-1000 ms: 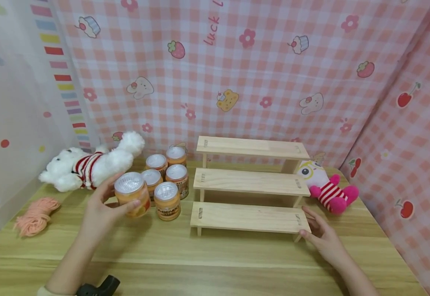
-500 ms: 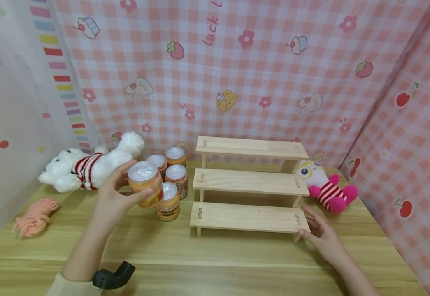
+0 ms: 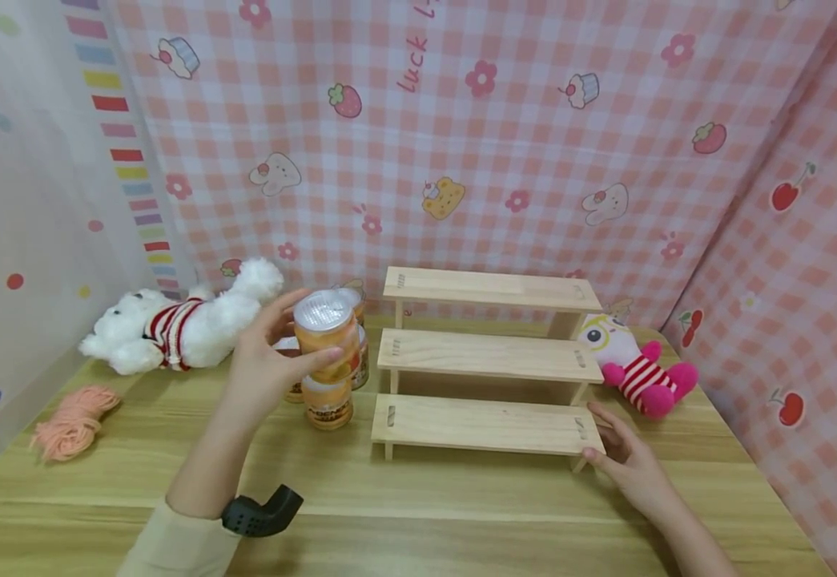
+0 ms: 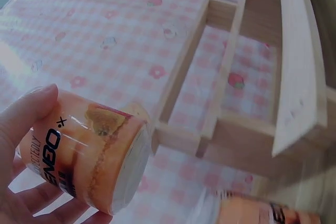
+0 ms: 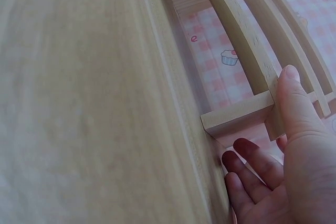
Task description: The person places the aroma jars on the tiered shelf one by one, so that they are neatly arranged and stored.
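My left hand [image 3: 265, 369] grips an orange can [image 3: 326, 344] with a silvery lid, thumb on one side and fingers on the other. In the head view the can hangs in front of several similar cans and hides most of them; a front can [image 3: 328, 407] shows below it. The left wrist view has the gripped can [image 4: 86, 153] tilted, dark letters on its label. My right hand [image 3: 630, 469] holds the right end of the lowest step of a three-tier wooden shelf [image 3: 486, 425]. In the right wrist view the thumb rests on the board's end [image 5: 262, 77], fingers near the leg.
A white plush dog [image 3: 202, 328] in a striped sweater lies at the back left, with a bundle of peach yarn [image 3: 75, 423] before it. A pink-and-white plush toy [image 3: 641, 373] leans right of the shelf. A checked cloth [image 3: 389, 160] hangs behind the wooden table [image 3: 418, 521].
My left hand has carried the can rightward and slightly up, from beside the plush dog to in front of the other cans. My right hand has stayed at the shelf's end.
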### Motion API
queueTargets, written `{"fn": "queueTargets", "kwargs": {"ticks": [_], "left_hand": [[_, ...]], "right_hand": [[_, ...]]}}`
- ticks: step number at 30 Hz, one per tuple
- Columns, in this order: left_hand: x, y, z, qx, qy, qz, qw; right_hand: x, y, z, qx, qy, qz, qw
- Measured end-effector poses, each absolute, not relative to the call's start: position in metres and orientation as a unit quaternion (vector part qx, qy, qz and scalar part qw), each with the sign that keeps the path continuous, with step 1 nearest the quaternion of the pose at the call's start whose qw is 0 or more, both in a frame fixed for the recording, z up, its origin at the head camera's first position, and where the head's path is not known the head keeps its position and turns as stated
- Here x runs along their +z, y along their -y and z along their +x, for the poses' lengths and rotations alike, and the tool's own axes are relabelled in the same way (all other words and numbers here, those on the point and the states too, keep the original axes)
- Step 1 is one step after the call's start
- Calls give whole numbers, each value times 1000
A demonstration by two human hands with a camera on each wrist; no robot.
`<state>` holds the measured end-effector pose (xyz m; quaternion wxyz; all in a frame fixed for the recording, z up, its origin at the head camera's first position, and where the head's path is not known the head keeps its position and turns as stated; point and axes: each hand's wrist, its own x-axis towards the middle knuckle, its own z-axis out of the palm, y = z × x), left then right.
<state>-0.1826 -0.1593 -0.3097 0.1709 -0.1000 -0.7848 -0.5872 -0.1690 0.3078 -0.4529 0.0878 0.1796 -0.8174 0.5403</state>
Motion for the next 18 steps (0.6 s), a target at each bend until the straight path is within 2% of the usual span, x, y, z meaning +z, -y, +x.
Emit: {"fn": "queueTargets", "kwargs": {"ticks": [18], "left_hand": [[-275,88,-214,-638,739,-182,122]], "right_hand": [[-452,-306,-168,539,819,176,89]]}}
